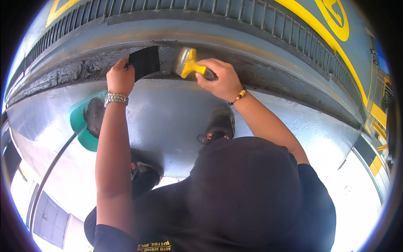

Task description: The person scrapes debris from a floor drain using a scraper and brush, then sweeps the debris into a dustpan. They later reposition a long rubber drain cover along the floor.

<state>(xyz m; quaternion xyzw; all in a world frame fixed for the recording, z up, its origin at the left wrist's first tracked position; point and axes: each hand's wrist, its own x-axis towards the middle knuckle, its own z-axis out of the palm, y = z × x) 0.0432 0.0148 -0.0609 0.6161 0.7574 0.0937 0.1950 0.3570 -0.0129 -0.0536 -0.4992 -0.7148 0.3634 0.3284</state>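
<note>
My left hand (121, 79) is closed on a thin, slightly curved black sheet (145, 63), held over the dirty channel in the floor. My right hand (223, 80) wraps round the dark handle of a yellow scraper (191, 64). Its broad greyish blade is smeared by motion and points left, a short gap from the black sheet. Under both hands runs the drain channel (252, 72), coated in dark sludge. Thicker, lumpy sludge (50, 77) lies along its left stretch.
Beside my left forearm a green long-handled dustpan (77, 115) holds dark sludge (95, 117). Metal grating (235, 10) lines the far side, with a yellow painted line (308, 25) beyond. My shoes (221, 122) stand on the grey floor (176, 109) near the channel.
</note>
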